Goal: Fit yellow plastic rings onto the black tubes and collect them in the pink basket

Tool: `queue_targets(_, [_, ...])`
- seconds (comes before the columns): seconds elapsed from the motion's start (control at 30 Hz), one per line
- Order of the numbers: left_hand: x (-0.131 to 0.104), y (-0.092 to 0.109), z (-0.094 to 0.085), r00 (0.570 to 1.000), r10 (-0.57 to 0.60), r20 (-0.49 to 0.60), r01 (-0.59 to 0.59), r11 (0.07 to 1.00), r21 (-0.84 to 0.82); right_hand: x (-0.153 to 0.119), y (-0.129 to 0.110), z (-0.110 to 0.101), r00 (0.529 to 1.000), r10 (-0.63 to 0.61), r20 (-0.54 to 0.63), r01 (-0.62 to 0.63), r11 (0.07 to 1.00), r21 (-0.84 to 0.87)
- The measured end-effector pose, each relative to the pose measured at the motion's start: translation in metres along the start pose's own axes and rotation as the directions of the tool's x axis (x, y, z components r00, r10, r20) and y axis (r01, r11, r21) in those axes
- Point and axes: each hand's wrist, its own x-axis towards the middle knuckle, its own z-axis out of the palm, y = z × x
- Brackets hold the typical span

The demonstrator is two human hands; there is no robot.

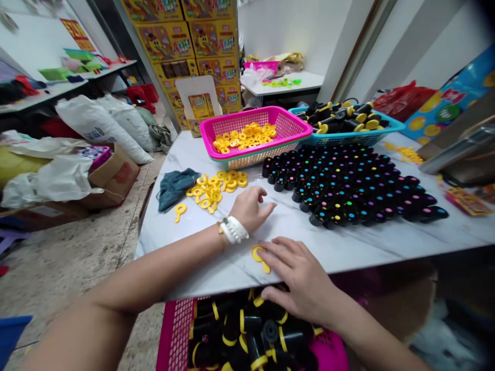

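Observation:
My left hand [250, 208] hovers over or rests on the white marbled table, its thumb stretched out apart from the bent fingers; nothing shows in it. To its left lies a loose pile of yellow plastic ring pieces with short handles [212, 189], and one such ring piece [180, 211] sits apart. Near the table's front edge, my right hand [299, 275] has its fingers stretched flat, the tips at a single yellow ring piece [257, 253] and partly over it. Right of my left hand stand many black cylinders [348, 180] with coloured dots on top, packed in rows.
A pink basket [257, 116] of yellow rings stands at the back, beside a blue basket [359, 138] of black-and-yellow parts. Below the table edge is a magenta basket [170, 335] of similar parts. A dark cloth [177, 188] lies left; stacked yellow boxes [214, 38] rise behind.

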Motion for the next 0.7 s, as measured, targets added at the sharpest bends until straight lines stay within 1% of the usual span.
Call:
queue_targets(0.07, [0.021, 0.000, 0.015, 0.999, -0.041, -0.020, 0.042, 0.998, 0.049, -0.009, -0.004, 0.004, 0.999, -0.043, -0.023, 0.041, 0.998, -0.054])
queue_targets(0.13, [0.039, 0.001, 0.029, 0.996, -0.087, -0.014, 0.088, 0.991, 0.099, -0.016, -0.006, 0.008, 0.991, -0.094, -0.095, 0.088, 0.994, -0.071])
queue_targets(0.2, [0.052, 0.003, 0.038, 0.991, -0.135, -0.002, 0.134, 0.979, 0.154, -0.021, -0.007, 0.012, 0.977, -0.130, -0.170, 0.127, 0.991, -0.030])
queue_targets(0.23, [0.056, 0.005, 0.041, 0.988, -0.153, 0.004, 0.150, 0.972, 0.183, -0.022, -0.008, 0.012, 0.971, -0.129, -0.201, 0.135, 0.991, 0.018])
queue_targets(0.27, [0.059, 0.006, 0.042, 0.986, -0.165, 0.008, 0.160, 0.965, 0.209, -0.023, -0.008, 0.012, 0.969, -0.101, -0.228, 0.123, 0.989, 0.085])
queue_targets(0.3, [0.059, 0.008, 0.042, 0.985, -0.171, 0.012, 0.164, 0.960, 0.227, -0.023, -0.008, 0.010, 0.968, -0.046, -0.248, 0.089, 0.982, 0.165])
queue_targets(0.33, [0.057, 0.010, 0.041, 0.986, -0.167, 0.018, 0.158, 0.960, 0.233, -0.022, -0.007, 0.006, 0.965, 0.036, -0.259, 0.032, 0.967, 0.252])
queue_targets(0.37, [0.052, 0.011, 0.038, 0.988, -0.154, 0.031, 0.143, 0.963, 0.226, -0.020, -0.005, 0.001, 0.956, 0.135, -0.262, -0.040, 0.940, 0.340])
queue_targets(0.4, [0.045, 0.013, 0.035, 0.990, -0.133, 0.052, 0.120, 0.971, 0.208, -0.018, -0.002, -0.005, 0.935, 0.244, -0.256, -0.120, 0.899, 0.421])
queue_targets(0.47, [0.023, 0.015, 0.024, 0.991, -0.069, 0.117, 0.052, 0.988, 0.145, -0.010, 0.007, -0.018, 0.868, 0.449, -0.213, -0.268, 0.784, 0.559])
queue_targets(0.53, [-0.003, 0.017, 0.012, 0.983, -0.001, 0.185, -0.014, 0.997, 0.079, 0.000, 0.018, -0.028, 0.780, 0.611, -0.135, -0.380, 0.635, 0.673])
queue_targets(0.57, [-0.016, 0.018, 0.006, 0.978, 0.023, 0.208, -0.034, 0.998, 0.053, 0.005, 0.024, -0.030, 0.744, 0.662, -0.093, -0.412, 0.564, 0.716])
queue_targets(0.6, [-0.027, 0.020, 0.001, 0.973, 0.039, 0.227, -0.047, 0.998, 0.030, 0.011, 0.029, -0.031, 0.718, 0.693, -0.061, -0.427, 0.508, 0.748])
queue_targets(0.63, [-0.036, 0.021, -0.004, 0.969, 0.048, 0.243, -0.052, 0.999, 0.009, 0.018, 0.033, -0.030, 0.707, 0.706, -0.038, -0.430, 0.472, 0.770])
queue_targets(0.7, [-0.047, 0.023, -0.009, 0.959, 0.047, 0.279, -0.039, 0.999, -0.033, 0.029, 0.039, -0.027, 0.705, 0.709, -0.007, -0.429, 0.435, 0.792])
